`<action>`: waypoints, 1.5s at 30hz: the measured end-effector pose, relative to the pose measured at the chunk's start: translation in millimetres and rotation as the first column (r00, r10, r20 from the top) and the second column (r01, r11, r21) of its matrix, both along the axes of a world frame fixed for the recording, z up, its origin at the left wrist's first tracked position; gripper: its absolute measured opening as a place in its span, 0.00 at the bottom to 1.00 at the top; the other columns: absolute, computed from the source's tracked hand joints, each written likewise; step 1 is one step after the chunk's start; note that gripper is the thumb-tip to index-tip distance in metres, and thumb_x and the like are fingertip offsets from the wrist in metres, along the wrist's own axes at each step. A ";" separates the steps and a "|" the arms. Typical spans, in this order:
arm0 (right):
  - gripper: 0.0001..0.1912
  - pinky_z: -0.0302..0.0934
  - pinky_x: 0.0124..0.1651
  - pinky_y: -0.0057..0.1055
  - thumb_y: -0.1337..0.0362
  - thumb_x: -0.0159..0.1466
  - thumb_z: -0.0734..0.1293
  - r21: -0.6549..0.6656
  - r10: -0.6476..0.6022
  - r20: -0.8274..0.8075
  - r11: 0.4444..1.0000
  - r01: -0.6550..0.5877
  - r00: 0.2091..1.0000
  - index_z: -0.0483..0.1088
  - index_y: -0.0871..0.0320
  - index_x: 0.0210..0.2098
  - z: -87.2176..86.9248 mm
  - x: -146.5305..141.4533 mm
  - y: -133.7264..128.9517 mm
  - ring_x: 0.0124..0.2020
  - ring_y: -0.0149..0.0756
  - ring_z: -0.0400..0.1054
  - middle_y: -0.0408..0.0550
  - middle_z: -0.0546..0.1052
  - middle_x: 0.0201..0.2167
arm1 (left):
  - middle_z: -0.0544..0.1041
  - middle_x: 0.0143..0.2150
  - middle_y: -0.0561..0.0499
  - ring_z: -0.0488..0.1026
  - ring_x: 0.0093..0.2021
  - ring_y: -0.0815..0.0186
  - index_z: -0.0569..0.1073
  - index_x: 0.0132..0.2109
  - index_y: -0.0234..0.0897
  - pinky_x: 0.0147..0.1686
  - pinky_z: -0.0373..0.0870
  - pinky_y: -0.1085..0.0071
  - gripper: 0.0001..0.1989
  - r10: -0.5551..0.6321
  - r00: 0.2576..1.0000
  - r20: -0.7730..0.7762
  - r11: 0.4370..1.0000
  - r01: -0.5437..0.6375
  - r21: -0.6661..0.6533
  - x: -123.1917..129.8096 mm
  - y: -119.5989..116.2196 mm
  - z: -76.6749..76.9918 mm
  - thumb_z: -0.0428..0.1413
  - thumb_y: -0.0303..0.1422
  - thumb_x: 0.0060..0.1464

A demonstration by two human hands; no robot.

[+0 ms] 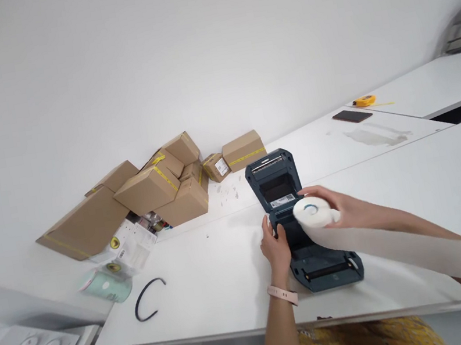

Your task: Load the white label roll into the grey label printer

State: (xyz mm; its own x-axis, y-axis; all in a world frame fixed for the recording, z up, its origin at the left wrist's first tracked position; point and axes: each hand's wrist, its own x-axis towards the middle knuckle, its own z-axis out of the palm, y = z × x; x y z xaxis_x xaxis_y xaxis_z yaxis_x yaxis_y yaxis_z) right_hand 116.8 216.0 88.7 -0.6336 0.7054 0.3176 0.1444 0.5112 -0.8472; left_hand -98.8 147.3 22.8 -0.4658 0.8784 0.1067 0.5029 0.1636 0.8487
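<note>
A dark label printer (pixel 329 271) lies on the white table with its lid raised toward the wall. My left hand (pixel 276 247), a pink band at its wrist, grips the left side of the printer body. Above the right part of the printer, my right hand (pixel 345 209) holds a roll of white labels (pixel 313 214) tilted so its core shows. A long loose strip from the roll trails to the right across my forearm. The roll hides part of the printer's inside.
Cardboard boxes (pixel 151 188) are stacked at the back left, beside plastic packets and a mint-green container (pixel 108 285). A black curved band (pixel 140 305) lies front left. A dark phone (pixel 352 115) and yellow tape measure (pixel 364 101) lie back right.
</note>
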 end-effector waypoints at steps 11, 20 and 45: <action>0.49 0.65 0.35 0.35 0.66 0.50 0.69 0.366 -0.031 0.495 0.914 -0.176 0.868 0.53 0.54 0.71 -3.9 -48.7 12.8 0.37 0.50 0.76 0.53 0.81 0.42 | 0.77 0.61 0.45 0.73 0.63 0.57 0.67 0.66 0.40 0.62 0.66 0.62 0.25 0.032 0.993 0.117 0.998 -0.025 -0.062 -5.8 2.2 -1.1 0.51 0.39 0.64; 0.53 0.63 0.44 0.40 0.68 0.48 0.69 0.350 -0.039 0.649 0.902 -0.253 0.760 0.50 0.55 0.73 10.2 -55.5 10.5 0.41 0.54 0.74 0.55 0.80 0.43 | 0.76 0.62 0.39 0.72 0.63 0.55 0.64 0.67 0.36 0.63 0.64 0.61 0.27 0.038 0.983 0.178 0.999 -0.033 -0.030 -2.3 -1.2 -0.1 0.52 0.39 0.64; 0.40 0.63 0.55 0.50 0.62 0.40 0.76 0.179 0.032 0.778 0.946 -0.269 0.628 0.72 0.58 0.54 -23.1 -90.3 38.1 0.55 0.66 0.71 0.62 0.76 0.54 | 0.77 0.61 0.40 0.73 0.63 0.55 0.66 0.65 0.38 0.62 0.65 0.61 0.26 0.033 0.986 0.166 0.999 -0.037 0.022 -3.4 0.1 -6.3 0.53 0.41 0.62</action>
